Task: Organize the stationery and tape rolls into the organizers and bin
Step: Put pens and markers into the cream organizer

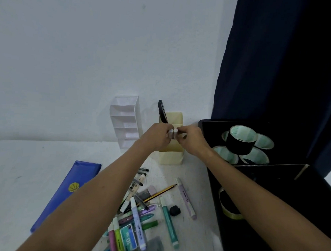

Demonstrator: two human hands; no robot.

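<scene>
Both hands meet above the cream organizer (174,154) by the wall. My left hand (157,135) grips a white-capped marker (170,133) held upright; my right hand (190,138) grips a second white-capped marker (175,132) right beside it. Black scissors (162,112) stand in the organizer's back compartment. A white tiered organizer (126,121) stands to the left, with no stationery visible in it. The black bin (272,187) at right holds several black tape rolls (241,140). A pile of markers, pens and pencils (138,215) lies on the table below my arms.
A blue pencil pouch (67,193) lies at left. A black eraser (174,210) and a teal marker (169,222) sit beside the pile. A yellowish tape roll (230,206) leans in the bin's near section. Dark curtain (277,63) hangs at right.
</scene>
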